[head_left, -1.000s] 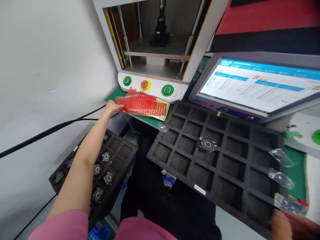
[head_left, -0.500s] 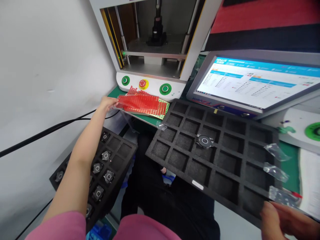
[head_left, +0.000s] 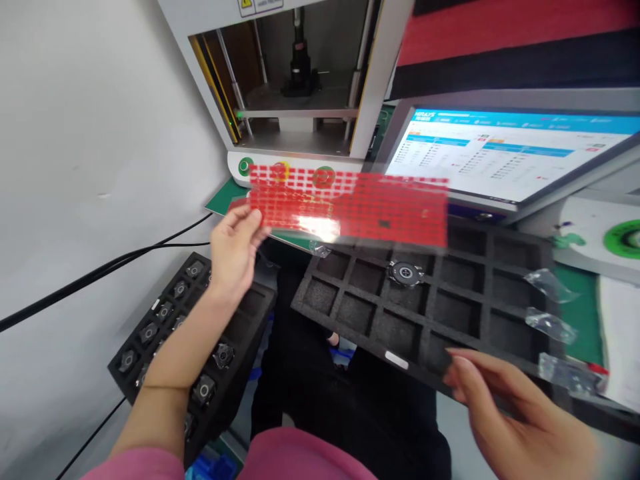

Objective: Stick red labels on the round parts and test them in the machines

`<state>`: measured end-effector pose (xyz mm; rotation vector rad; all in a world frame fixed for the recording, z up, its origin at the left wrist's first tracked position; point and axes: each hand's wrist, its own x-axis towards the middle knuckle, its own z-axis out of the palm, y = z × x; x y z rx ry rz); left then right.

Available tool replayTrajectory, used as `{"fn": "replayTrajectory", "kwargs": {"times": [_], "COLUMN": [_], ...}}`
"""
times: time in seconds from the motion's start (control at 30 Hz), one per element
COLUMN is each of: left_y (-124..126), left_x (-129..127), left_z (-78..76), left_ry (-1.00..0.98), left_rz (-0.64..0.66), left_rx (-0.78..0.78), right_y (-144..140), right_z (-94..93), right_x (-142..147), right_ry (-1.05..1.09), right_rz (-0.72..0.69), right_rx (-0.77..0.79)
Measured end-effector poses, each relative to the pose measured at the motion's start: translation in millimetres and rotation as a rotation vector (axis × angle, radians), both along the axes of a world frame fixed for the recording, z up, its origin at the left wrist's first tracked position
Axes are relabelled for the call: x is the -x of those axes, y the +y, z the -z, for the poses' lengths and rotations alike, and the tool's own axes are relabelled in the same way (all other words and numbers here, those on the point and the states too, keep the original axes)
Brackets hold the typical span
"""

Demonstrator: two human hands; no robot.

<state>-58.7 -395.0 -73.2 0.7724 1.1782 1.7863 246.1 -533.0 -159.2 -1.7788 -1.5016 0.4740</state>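
Note:
My left hand (head_left: 234, 253) pinches the left end of a clear sheet of red square stickers (head_left: 360, 210), raised in front of the machine and over the back of a black foam tray (head_left: 357, 319). The sheet is blurred and see-through. One round watch body (head_left: 406, 273), with its sensor side up, sits in the middle of that tray. Over the tray's near right part hovers my right hand (head_left: 520, 420), its thumb and fingers loosely curled and slightly apart, with nothing seen in it.
A second foam tray (head_left: 253, 313) at lower left holds several watch bodies. Behind stand a press machine (head_left: 295, 123) with green buttons and a lit monitor (head_left: 500, 153). Clear plastic scraps (head_left: 553, 327) lie along the right edge. Black cables (head_left: 125, 257) run at left.
My left hand has lifted the red sheet off the bench and brought it rightward and nearer. My right hand has moved left and up from the tray's near right corner.

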Motion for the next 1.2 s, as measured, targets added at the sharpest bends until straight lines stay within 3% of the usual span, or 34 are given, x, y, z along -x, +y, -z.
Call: {"fn": "replayTrajectory", "kwargs": {"times": [0.1, 0.13, 0.23, 0.3, 0.37, 0.43, 0.53, 0.7, 0.8, 0.9, 1.1, 1.2], "left_y": [-35, -46, -73, -85, -92, -93, -87, -62, -46, -34, -24, -25], "left_x": [-42, -54, -82, -92, -95, -93, -86, -68, -60, -65, -96, -100], "left_z": [18.7, 25.1, 39.7, 44.3, 45.7, 45.6, 44.5, 40.0, 35.6, 29.0, 8.7, 3.4], "left_ry": [-0.127, -0.146, -0.118, -0.051, 0.014, 0.041, 0.030, -0.158, -0.109, 0.003, 0.332, 0.485], "left_rz": [0.100, 0.130, 0.234, 0.335, 0.479, 0.628, 0.800, 1.157, 1.295, 1.307, 1.095, 1.090], "left_rx": [0.151, 0.197, 0.290, 0.300, 0.273, 0.226, 0.154, 0.137, 0.142, 0.131, 0.193, 0.189], "right_y": [13, 17, 24, 27, 30, 33, 34, 29, 26, 22, 8, 4], "right_z": [-23.3, -26.3, -24.9, -21.5, -19.5, -18.3, -15.7, -17.8, -26.2, -31.0, -18.3, -15.9], "right_x": [35, 44, 54, 53, 48, 44, 39, 36, 35, 37, 50, 42], "right_ry": [0.461, 0.598, 0.755, 0.790, 0.887, 0.987, 1.031, 0.946, 0.892, 0.831, 0.649, 0.581], "right_rz": [-0.229, -0.248, -0.073, 0.102, 0.185, 0.198, 0.137, -0.051, -0.142, -0.314, -0.572, -0.574], "right_rx": [0.012, 0.002, -0.084, -0.179, -0.266, -0.309, -0.242, -0.107, -0.039, 0.082, 0.202, 0.140]}}
